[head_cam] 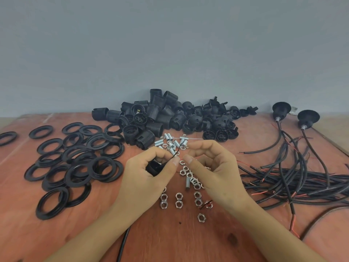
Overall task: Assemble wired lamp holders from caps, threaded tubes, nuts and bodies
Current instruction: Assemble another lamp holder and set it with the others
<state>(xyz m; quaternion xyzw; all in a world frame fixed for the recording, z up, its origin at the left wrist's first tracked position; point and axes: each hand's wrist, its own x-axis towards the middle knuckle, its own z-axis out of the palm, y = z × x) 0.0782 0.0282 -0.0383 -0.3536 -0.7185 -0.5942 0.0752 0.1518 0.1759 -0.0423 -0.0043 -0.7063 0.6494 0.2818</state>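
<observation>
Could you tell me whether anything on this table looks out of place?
Only mildly: one threaded tube lies among the nuts, apart from the tube pile farther back, and one black ring sits alone at the far left. Nothing looks damaged.

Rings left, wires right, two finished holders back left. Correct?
Not quite. The head view shows the two finished holders at back right, beyond the wires. The rings are left and the wires right, as stated.
</observation>
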